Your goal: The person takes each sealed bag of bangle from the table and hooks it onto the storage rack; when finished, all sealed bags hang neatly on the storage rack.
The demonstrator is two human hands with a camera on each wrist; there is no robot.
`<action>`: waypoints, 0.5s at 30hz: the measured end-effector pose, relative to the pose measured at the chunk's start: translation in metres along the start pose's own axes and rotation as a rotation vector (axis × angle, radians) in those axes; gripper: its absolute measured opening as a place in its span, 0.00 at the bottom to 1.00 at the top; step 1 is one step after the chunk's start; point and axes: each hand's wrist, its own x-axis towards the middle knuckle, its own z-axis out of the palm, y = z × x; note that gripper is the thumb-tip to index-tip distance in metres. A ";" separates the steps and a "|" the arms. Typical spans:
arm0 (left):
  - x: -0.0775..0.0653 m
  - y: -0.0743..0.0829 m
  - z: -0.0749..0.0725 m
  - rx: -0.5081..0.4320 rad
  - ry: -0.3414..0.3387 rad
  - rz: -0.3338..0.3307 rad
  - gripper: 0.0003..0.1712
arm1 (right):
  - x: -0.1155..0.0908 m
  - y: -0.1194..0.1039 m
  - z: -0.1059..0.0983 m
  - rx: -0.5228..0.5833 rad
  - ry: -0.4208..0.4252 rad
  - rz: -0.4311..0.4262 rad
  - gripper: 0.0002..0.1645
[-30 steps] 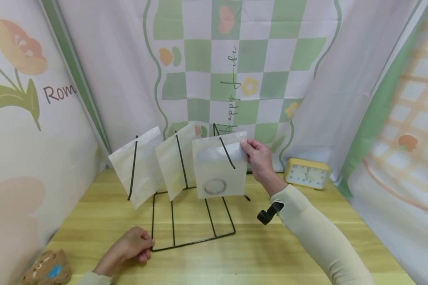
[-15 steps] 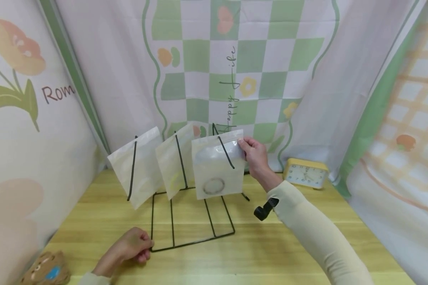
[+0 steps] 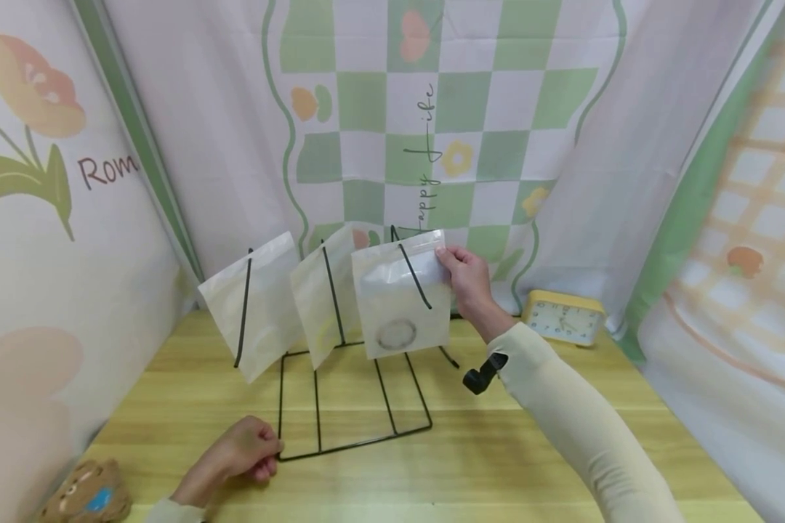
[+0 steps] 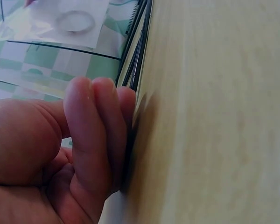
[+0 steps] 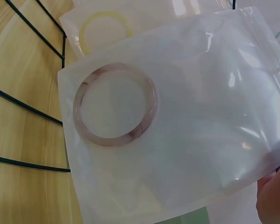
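Note:
A black wire display rack (image 3: 355,441) stands on the wooden table, its prongs angled down toward the viewer. My right hand (image 3: 469,285) pinches the upper right corner of a translucent zip bag (image 3: 407,290), which hangs on the rack's right prong. Inside that bag lies a pinkish, brown-streaked bangle (image 5: 115,146). Down at the front left corner of the rack's base, my left hand (image 3: 242,448) grips the wire with curled fingers. The middle prong holds a bag (image 3: 314,294) containing a yellow bangle (image 5: 85,37). Another bag (image 3: 262,312) hangs on the left prong; its contents are unclear.
A yellow alarm clock (image 3: 564,318) stands at the back right of the table. At the front left sits a brown bear-shaped item (image 3: 85,495) with a blue patch. Printed curtains (image 3: 419,109) enclose the table's back and sides.
My right hand has lifted the right-hand bag's pinched corner slightly, so its lower edge sits higher and more tilted. The left hand and the rack stay in place.

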 end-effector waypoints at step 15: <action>-0.001 0.001 0.000 0.002 0.001 -0.005 0.10 | 0.014 -0.001 0.003 -0.046 0.013 0.010 0.23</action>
